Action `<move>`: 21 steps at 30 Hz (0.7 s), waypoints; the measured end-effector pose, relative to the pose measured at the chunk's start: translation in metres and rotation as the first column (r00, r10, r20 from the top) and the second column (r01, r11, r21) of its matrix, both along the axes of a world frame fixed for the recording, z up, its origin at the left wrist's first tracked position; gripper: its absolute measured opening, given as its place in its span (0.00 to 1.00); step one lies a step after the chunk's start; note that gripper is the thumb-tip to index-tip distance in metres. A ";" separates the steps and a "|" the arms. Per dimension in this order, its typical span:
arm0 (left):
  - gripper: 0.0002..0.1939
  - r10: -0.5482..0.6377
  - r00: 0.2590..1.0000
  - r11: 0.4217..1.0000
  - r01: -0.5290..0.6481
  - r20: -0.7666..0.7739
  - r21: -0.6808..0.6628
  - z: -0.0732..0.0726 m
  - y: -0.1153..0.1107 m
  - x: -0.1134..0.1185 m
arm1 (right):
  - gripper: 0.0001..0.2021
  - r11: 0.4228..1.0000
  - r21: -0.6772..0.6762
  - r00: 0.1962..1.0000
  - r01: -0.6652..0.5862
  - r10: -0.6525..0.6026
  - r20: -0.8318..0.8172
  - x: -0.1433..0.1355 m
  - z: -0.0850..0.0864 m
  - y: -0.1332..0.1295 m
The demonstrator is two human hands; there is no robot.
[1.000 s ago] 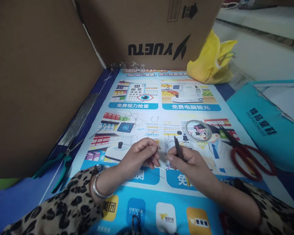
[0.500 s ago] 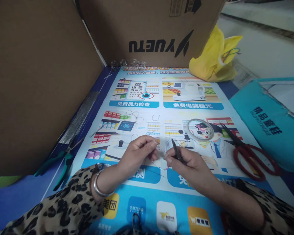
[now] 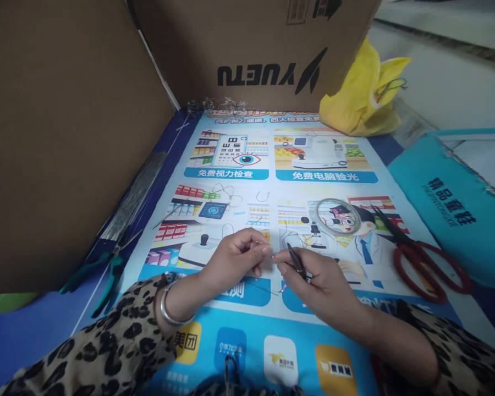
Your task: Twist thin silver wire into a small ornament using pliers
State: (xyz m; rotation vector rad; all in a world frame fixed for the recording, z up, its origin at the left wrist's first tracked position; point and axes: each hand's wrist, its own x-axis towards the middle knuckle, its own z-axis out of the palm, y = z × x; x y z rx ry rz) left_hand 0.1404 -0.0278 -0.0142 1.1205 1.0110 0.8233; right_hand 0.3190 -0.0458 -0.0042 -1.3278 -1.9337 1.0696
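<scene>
My left hand [image 3: 237, 258] is closed, thumb and forefinger pinching a thin wire, seen only in part. Close on its right, my right hand [image 3: 324, 280] brings thumb and forefinger together at a tiny pinkish bead [image 3: 273, 257]. A dark pointed tool [image 3: 297, 262] is held in that same hand, its tip up and away from me; its kind is unclear. Below the fingers a fine dark strand [image 3: 264, 288] hangs over the poster, with small pink specks near its end. A narrow gap separates the two hands.
Red-handled scissors [image 3: 421, 269] and a roll of clear tape [image 3: 338, 216] lie to the right. Green-handled pliers [image 3: 114, 269] and a bundle of wires [image 3: 134, 198] lie left. Cardboard [image 3: 256, 38] walls the back. A yellow bag [image 3: 355, 110] and turquoise box [image 3: 441, 203] stand right.
My hands have come slightly closer together. The right hand's thumb and forefinger have shifted a little left and up, and the strand below them hangs differently.
</scene>
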 end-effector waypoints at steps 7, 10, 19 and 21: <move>0.11 -0.016 0.999 0.999 0.018 -0.034 0.044 -0.002 0.000 0.000 | 0.09 0.989 0.145 0.999 -0.027 0.022 0.039 0.000 -0.004 0.000; 0.11 -0.041 0.999 0.998 0.043 -0.028 0.047 -0.001 0.001 -0.001 | 0.10 0.990 0.142 0.998 -0.026 0.018 0.061 -0.001 -0.003 0.000; 0.13 -0.120 0.992 0.992 0.121 0.041 -0.024 0.002 0.001 0.000 | 0.15 0.992 -0.126 0.999 0.008 -0.002 0.049 0.001 0.005 0.005; 0.14 -0.131 0.990 0.990 0.133 0.052 -0.042 0.001 0.000 0.000 | 0.15 0.990 -0.140 0.999 0.007 -0.001 0.044 0.001 0.004 0.005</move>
